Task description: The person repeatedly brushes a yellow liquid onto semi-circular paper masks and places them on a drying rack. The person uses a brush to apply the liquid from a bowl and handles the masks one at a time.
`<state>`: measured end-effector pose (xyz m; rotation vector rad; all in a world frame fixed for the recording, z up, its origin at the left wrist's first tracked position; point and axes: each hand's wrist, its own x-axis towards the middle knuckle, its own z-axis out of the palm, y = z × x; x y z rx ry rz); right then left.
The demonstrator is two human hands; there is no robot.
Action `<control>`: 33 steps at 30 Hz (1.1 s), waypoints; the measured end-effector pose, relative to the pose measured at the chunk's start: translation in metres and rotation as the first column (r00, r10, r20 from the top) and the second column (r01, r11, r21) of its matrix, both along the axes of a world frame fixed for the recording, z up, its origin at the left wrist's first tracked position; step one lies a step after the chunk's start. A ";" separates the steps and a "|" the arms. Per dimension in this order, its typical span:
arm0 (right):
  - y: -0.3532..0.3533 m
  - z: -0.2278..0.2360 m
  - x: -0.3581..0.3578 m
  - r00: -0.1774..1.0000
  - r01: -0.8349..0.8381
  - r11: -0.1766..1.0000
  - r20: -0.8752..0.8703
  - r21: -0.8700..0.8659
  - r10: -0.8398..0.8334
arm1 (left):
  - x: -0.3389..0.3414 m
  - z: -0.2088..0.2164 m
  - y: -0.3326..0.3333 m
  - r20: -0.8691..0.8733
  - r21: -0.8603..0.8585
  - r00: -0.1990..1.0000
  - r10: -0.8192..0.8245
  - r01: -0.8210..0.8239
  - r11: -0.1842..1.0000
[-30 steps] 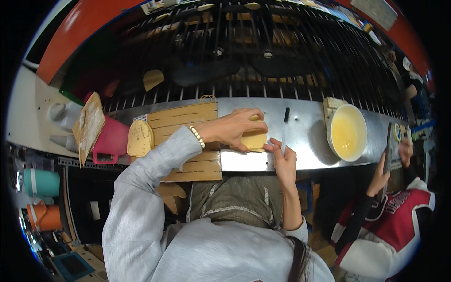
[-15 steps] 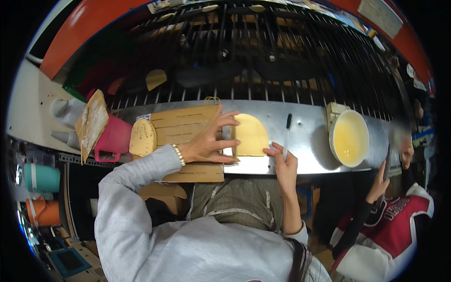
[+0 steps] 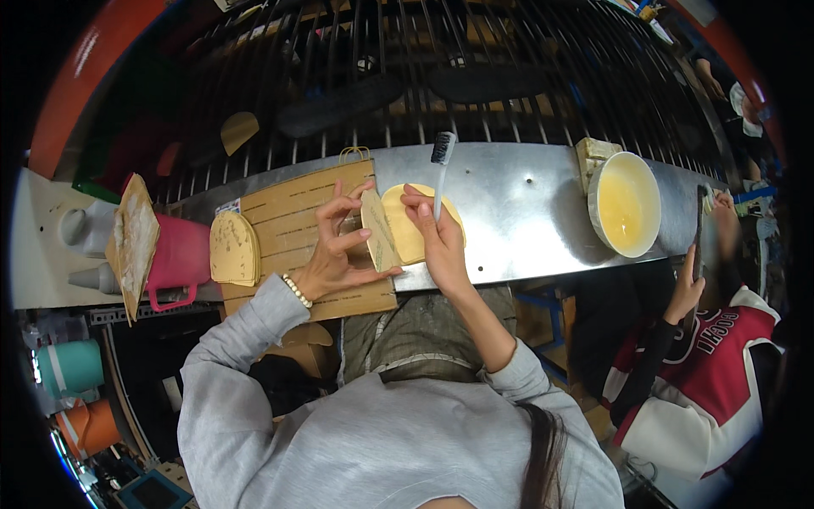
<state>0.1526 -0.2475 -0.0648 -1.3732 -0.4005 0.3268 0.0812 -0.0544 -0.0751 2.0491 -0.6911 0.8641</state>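
Observation:
My left hand point(image 3: 332, 253) pinches the edges of a tan, rounded flat piece point(image 3: 380, 231), tipped up so that its printed face shows. Beneath and beside it lies a pile of similar yellowish rounded pieces point(image 3: 409, 240) on the metal ledge. My right hand point(image 3: 441, 248) is closed on the white handle of a small toothbrush-like brush point(image 3: 442, 154), its black bristles pointing up. The right fingers are close to the raised piece; whether they touch it I cannot tell. Flattened cardboard point(image 3: 284, 208) lies under my left forearm, with another stack of rounded pieces point(image 3: 232, 250) on its left.
A white bowl point(image 3: 600, 199) of yellow liquid stands at the right, against a pale block point(image 3: 596, 153). Beyond the ledge run dark bars point(image 3: 407, 42) carrying black sole-shaped pieces point(image 3: 339, 103). A pink container point(image 3: 180, 250) stands left; a co-worker's hand point(image 3: 685, 295) works at right.
My left hand has tilted the rounded piece up off the pile. My right hand has moved left with the brush, close to that piece. The whole view has shifted slightly.

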 end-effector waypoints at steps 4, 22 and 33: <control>0.006 0.004 -0.004 0.999 0.036 0.999 0.027 -0.035 -0.035 | -0.005 -0.006 0.002 0.058 0.030 0.997 0.044 -0.046 0.998; -0.004 0.008 0.004 1.000 0.018 1.000 -0.016 -0.006 -0.018 | 0.026 0.125 0.097 -0.291 -0.669 0.953 0.082 -0.264 0.695; -0.042 0.032 0.016 0.977 0.009 0.985 -0.211 0.173 0.029 | 0.243 0.058 0.160 -0.416 0.680 0.600 0.683 -0.294 0.672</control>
